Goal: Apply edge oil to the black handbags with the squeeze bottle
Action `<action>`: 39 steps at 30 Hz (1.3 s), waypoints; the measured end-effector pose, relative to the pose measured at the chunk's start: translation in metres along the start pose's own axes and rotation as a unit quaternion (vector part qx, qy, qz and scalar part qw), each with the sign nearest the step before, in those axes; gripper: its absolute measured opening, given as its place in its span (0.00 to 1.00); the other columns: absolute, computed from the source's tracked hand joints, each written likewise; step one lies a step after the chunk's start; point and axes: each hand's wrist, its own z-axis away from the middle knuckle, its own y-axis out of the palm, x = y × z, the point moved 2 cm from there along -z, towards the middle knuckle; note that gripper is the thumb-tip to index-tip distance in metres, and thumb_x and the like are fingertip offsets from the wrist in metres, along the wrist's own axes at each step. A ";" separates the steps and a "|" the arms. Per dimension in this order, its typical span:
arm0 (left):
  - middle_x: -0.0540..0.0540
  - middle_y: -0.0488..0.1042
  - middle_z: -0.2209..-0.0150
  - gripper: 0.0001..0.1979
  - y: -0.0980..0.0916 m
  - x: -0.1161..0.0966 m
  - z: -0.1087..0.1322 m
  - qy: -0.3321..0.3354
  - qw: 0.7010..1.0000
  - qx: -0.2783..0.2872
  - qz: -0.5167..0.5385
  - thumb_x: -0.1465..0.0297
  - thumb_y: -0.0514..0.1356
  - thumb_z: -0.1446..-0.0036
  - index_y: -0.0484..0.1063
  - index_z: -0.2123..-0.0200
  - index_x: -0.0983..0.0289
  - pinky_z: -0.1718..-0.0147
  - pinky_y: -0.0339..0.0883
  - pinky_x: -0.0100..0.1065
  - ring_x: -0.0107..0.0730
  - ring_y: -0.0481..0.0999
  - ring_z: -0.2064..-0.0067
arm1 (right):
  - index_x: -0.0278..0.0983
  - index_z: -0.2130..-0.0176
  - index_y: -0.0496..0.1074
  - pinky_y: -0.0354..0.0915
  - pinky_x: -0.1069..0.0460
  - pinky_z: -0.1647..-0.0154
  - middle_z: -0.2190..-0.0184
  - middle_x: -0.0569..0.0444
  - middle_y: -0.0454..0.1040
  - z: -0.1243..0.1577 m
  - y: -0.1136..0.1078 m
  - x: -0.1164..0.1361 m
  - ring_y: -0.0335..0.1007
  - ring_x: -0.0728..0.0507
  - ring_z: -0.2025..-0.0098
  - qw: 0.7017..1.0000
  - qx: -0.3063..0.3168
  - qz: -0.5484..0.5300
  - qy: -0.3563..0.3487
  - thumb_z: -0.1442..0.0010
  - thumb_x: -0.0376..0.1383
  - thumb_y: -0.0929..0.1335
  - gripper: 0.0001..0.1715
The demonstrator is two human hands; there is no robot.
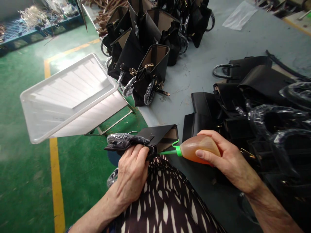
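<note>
My left hand grips a black handbag by its side, close to the plastic-wrapped handles. The bag lies tilted over my lap, its beige-lined opening facing right. In my right hand is a squeeze bottle of amber liquid, held sideways with the fingers wrapped around it. Its green nozzle points left, and the tip reaches the edge of the bag near my left fingers. Whether the tip touches the bag, I cannot tell. A green cap hangs open from the bottle's collar.
Several black handbags stand upright on the grey table at the back. More black bags are heaped on the right. A white plastic tray rests left of the table, above the green floor. A plastic sheet lies at the far right.
</note>
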 end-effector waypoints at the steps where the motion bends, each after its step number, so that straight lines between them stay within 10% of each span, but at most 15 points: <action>1: 0.55 0.70 0.65 0.11 -0.001 0.001 -0.001 -0.002 1.000 0.002 0.004 0.82 0.51 0.47 0.62 0.63 0.63 0.66 0.64 0.37 0.39 0.68 0.63 | 0.43 0.52 0.65 0.67 0.55 0.67 0.64 0.57 0.73 0.000 0.001 0.001 0.69 0.44 0.65 1.000 0.001 -0.005 0.000 0.46 0.51 0.70 0.25; 39: 0.52 0.71 0.67 0.09 -0.013 0.010 -0.016 -0.049 0.995 -0.017 0.085 0.80 0.51 0.44 0.65 0.63 0.63 0.65 0.64 0.33 0.32 0.71 0.64 | 0.42 0.54 0.66 0.71 0.55 0.70 0.65 0.56 0.75 0.007 0.023 0.013 0.73 0.43 0.67 0.997 -0.037 -0.071 0.009 0.46 0.52 0.69 0.25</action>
